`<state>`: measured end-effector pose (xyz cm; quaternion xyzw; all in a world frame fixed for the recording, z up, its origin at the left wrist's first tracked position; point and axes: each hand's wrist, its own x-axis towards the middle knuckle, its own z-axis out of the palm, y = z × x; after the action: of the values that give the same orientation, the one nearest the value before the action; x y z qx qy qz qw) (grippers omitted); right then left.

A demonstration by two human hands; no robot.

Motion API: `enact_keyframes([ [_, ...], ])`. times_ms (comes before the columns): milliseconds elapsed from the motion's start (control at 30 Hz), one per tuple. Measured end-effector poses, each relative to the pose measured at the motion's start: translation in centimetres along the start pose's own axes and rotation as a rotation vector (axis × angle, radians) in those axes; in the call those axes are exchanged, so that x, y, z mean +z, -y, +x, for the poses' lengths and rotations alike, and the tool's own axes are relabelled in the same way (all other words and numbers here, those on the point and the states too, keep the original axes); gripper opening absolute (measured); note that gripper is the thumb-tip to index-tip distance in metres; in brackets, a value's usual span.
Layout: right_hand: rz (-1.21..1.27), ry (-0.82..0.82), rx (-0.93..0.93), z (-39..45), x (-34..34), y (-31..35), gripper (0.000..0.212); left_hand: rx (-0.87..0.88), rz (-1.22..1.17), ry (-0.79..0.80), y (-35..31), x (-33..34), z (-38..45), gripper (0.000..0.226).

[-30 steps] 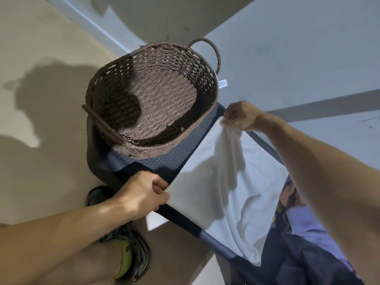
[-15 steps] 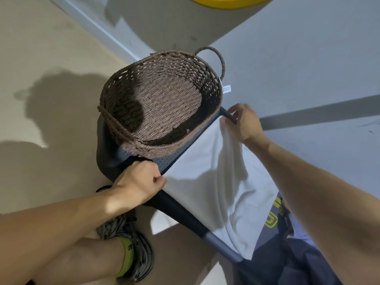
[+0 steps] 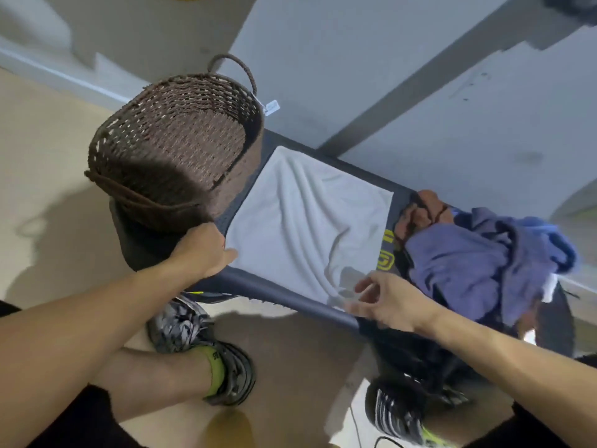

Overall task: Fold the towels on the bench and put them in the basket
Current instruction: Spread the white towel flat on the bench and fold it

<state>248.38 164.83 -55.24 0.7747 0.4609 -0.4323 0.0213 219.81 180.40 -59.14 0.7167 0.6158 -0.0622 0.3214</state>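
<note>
Head view
White towel [image 3: 310, 221]: it lies spread out flat on the dark bench [image 3: 284, 294] now, with a few soft wrinkles. Half a second ago you held its far corner up.
Your left hand [image 3: 202, 250]: it pinches the near left corner of the towel, as it did before, at the bench edge just beside the basket.
Your right hand [image 3: 392, 302]: it has let go of the far corner and come back to the near right corner. Its fingers are loose and spread and hold nothing.
Woven basket [image 3: 174, 150]: it sits on the left end of the bench, touching the towel's left edge.
Blue cloth pile [image 3: 484, 257]: it is bunched up on the right end of the bench.
</note>
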Motion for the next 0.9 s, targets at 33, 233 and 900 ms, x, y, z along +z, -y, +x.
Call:
enact_keyframes([
  [33,0.017,-0.045,0.000,0.2,1.0,0.0,0.050,-0.015,-0.012,-0.022,-0.3,0.2,0.1,0.032],
  [233,0.070,-0.286,-0.064,-0.5,4.8,-3.6,0.028,-0.103,0.050,-0.019,-1.5,0.7,0.0,0.037],
  [900,0.097,-0.120,0.125,0.2,0.7,-4.9,0.055,0.451,0.360,-0.097,-8.2,0.4,1.3,0.030],
])
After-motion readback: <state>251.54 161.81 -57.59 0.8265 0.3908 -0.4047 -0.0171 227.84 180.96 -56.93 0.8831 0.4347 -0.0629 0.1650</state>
